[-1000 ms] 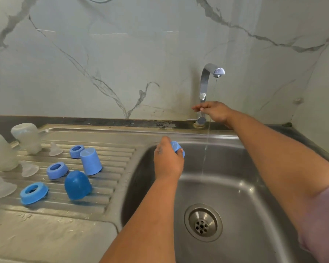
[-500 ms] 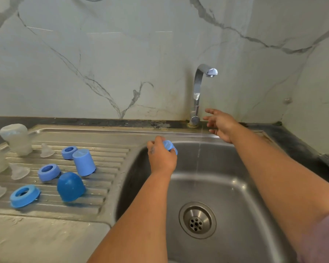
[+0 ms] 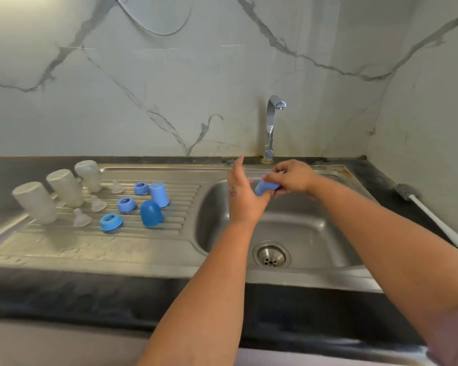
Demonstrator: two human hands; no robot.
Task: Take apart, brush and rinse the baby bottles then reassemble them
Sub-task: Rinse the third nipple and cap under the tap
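Both hands are over the sink, up near the back of the bowl. The left hand is mostly open, with its fingers spread and pointing up, and a light blue cap rests against its palm. The right hand comes in from 3 o'clock with its fingers curled onto the other end of the same cap, so both hands touch it. Just past them, at 12 o'clock, stands the tap.

Over at 9 o'clock from the hands, the bottle parts sit on the ridged draining board. Three cloudy bottles stand upside down in a slanted row at the far left. Three little clear teats lie beside them. Next come three blue rings, a light blue cap and a darker blue dome cap, close together.

At 3 o'clock, on the dark counter by the wall, lies a bottle brush with a white handle.
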